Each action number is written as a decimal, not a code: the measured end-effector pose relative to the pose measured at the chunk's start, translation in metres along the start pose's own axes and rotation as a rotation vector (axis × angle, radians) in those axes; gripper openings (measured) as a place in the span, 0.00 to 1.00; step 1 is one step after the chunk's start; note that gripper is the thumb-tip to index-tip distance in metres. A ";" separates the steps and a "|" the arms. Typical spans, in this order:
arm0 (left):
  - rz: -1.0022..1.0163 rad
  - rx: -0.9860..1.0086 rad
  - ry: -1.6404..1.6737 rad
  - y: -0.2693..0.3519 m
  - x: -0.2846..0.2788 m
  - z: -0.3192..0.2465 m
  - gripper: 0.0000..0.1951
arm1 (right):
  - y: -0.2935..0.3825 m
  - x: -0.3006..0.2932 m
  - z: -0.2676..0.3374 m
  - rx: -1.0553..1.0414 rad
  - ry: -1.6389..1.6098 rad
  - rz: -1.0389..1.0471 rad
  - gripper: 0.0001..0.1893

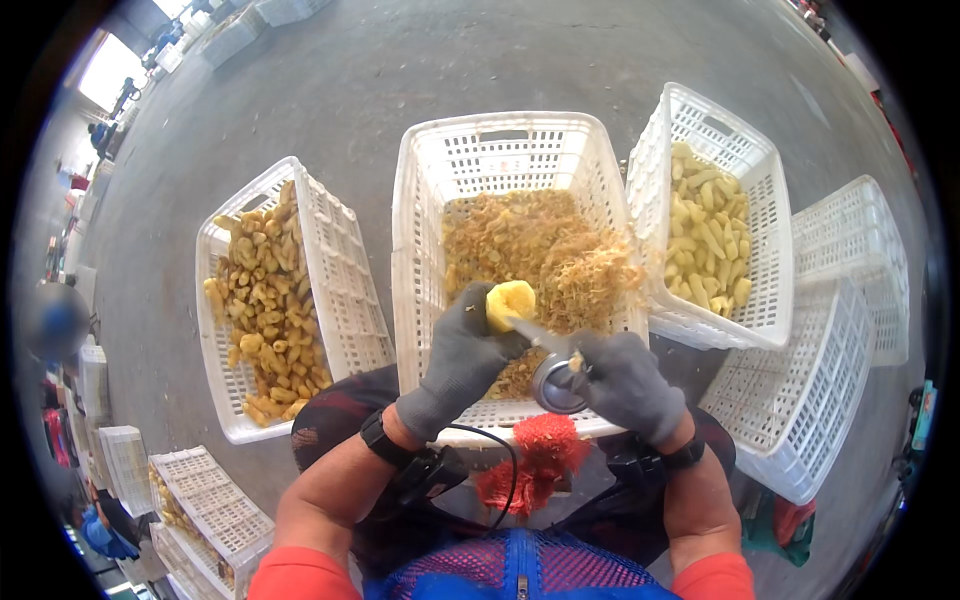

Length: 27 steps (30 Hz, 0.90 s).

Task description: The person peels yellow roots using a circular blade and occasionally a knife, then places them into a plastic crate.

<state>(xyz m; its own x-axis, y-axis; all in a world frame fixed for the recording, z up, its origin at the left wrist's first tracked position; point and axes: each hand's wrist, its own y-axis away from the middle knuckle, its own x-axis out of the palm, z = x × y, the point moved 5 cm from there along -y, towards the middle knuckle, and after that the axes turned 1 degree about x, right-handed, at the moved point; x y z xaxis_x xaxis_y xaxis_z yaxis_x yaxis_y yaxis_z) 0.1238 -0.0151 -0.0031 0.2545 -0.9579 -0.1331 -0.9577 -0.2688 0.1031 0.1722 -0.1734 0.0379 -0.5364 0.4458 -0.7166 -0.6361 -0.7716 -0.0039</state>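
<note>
My left hand (466, 356), in a grey work glove, holds a peeled yellow vegetable piece (510, 304) upright over the middle crate. Gripped in my gloved right hand (628, 382) is a knife (541, 337), its blade pointing left with the tip at or close to the piece. A round metal object (559, 386) sits just below the blade, beside my right fingers; whether I hold it too cannot be told. Beneath both hands, the white plastic crate (510, 124) contains a heap of brownish-yellow peelings (525, 232). Some peelings hang over its right wall.
A tilted crate (337, 262) at left holds unpeeled knobbly vegetables (262, 322). The right crate (769, 225) holds pale peeled pieces (709, 232). More crates (795, 382) lie beyond it. Red netting (551, 442) hangs at the near rim, beside a black cable (513, 472). People are in the left distance.
</note>
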 end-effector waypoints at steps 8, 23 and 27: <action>-0.066 0.078 -0.167 0.002 0.000 -0.015 0.19 | 0.002 0.015 -0.003 0.004 0.072 0.056 0.15; -0.133 0.220 -0.379 0.003 -0.009 -0.016 0.18 | -0.002 0.025 -0.006 0.092 0.064 0.012 0.13; -0.145 0.265 -0.466 0.007 -0.011 -0.019 0.17 | -0.006 0.029 -0.008 0.177 0.005 0.068 0.15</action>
<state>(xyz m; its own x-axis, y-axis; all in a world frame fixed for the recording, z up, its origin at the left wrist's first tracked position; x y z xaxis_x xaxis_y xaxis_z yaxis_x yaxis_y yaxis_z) 0.1171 -0.0079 0.0183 0.3573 -0.7508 -0.5556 -0.9337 -0.3021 -0.1923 0.1647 -0.1597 0.0109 -0.5794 0.3926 -0.7142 -0.6863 -0.7078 0.1676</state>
